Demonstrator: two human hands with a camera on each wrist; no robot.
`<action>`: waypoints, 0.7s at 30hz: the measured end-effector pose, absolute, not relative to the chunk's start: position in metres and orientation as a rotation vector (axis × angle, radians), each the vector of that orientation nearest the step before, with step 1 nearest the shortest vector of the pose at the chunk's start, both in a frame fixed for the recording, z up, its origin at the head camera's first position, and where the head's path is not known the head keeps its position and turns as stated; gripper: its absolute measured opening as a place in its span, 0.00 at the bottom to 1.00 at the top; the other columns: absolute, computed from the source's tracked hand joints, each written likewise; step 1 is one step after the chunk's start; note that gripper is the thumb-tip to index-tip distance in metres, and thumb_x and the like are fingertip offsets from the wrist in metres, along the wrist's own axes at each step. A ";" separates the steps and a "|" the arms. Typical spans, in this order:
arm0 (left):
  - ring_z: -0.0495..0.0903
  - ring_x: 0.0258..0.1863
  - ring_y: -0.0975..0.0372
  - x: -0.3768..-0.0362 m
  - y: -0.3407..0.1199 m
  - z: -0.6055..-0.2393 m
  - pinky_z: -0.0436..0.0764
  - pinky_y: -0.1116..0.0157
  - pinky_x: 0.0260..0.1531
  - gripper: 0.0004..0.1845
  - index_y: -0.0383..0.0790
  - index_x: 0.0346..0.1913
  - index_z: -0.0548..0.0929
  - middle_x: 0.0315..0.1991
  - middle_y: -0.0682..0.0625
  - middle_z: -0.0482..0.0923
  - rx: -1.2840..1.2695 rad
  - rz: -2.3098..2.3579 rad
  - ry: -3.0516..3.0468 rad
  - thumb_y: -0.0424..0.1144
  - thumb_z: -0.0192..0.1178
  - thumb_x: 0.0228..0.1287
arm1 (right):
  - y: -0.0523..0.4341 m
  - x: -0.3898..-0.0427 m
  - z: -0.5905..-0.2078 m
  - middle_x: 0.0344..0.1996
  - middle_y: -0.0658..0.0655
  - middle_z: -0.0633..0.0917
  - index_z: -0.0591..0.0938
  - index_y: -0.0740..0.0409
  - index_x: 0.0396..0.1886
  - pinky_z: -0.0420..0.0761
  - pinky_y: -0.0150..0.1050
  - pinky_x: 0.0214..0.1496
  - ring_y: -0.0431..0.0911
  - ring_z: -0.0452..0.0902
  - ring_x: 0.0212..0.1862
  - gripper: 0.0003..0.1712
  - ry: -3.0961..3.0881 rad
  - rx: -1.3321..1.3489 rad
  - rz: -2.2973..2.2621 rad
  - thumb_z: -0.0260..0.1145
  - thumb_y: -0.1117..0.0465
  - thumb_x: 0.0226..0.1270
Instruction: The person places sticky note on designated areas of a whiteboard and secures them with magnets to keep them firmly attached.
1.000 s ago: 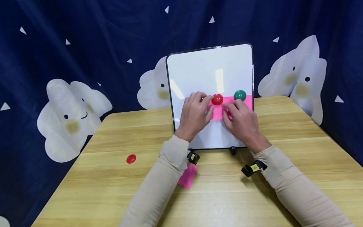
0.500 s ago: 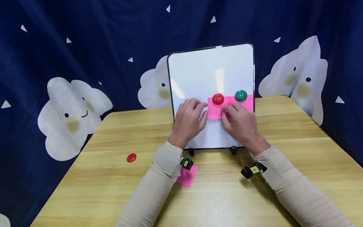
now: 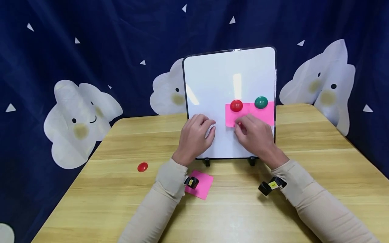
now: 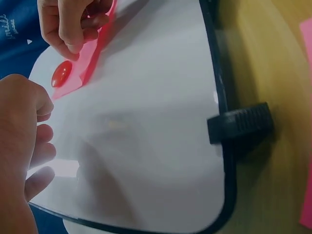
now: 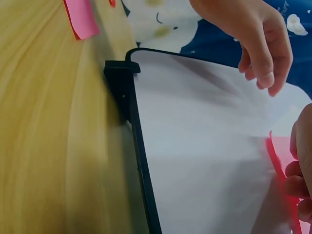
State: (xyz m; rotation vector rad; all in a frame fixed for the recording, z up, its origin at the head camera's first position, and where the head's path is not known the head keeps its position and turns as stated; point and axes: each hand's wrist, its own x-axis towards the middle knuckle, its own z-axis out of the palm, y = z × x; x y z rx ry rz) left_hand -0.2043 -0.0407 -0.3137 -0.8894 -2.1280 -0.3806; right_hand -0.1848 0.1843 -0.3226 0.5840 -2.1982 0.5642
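Observation:
A red round magnet [image 3: 236, 105] and a green round magnet [image 3: 261, 102] sit along the top edge of pink sticky notes [image 3: 229, 116] on an upright whiteboard [image 3: 212, 77]. My right hand [image 3: 254, 135] is in front of these notes, fingers loosely bent, and covers part of them; no object shows in its grip. Just left of the notes, my left hand [image 3: 194, 136] hovers before the board with relaxed fingers, apart from the paper. In the left wrist view, the lower edge of the pink notes [image 4: 90, 61] lifts away from the board.
Another red magnet [image 3: 142, 167] lies on the wooden table [image 3: 106, 202] at the left. Another pink sticky note [image 3: 204, 185] lies before the board, partly behind the left wrist camera. Black feet [image 3: 252, 161] support the board. A blue curtain [image 3: 121, 27] hangs behind.
My left hand has left the red magnet and moved left and down, uncovering the left end of the notes. The right hand has dropped slightly along the notes.

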 end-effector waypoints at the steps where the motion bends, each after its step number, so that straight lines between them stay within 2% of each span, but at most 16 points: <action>1: 0.76 0.36 0.60 -0.204 -0.043 -0.315 0.76 0.63 0.35 0.09 0.42 0.42 0.89 0.36 0.51 0.78 -0.890 -0.382 -2.132 0.39 0.60 0.67 | 0.183 -0.184 -0.323 0.24 0.54 0.80 0.86 0.63 0.38 0.73 0.39 0.25 0.45 0.72 0.25 0.07 -2.210 0.584 0.571 0.67 0.65 0.63; 11: 0.77 0.35 0.60 -0.199 -0.058 -0.326 0.77 0.64 0.33 0.09 0.41 0.40 0.89 0.34 0.51 0.78 -0.910 -0.377 -2.161 0.39 0.61 0.67 | 0.168 -0.176 -0.328 0.21 0.52 0.79 0.86 0.61 0.36 0.73 0.37 0.25 0.43 0.71 0.23 0.05 -2.256 0.629 0.662 0.66 0.65 0.63; 21: 0.76 0.32 0.61 -0.193 -0.072 -0.334 0.77 0.66 0.29 0.08 0.41 0.39 0.89 0.34 0.51 0.79 -0.923 -0.408 -2.182 0.39 0.61 0.66 | 0.148 -0.166 -0.336 0.23 0.48 0.80 0.87 0.58 0.36 0.74 0.37 0.28 0.41 0.71 0.25 0.05 -2.385 0.700 0.784 0.67 0.65 0.63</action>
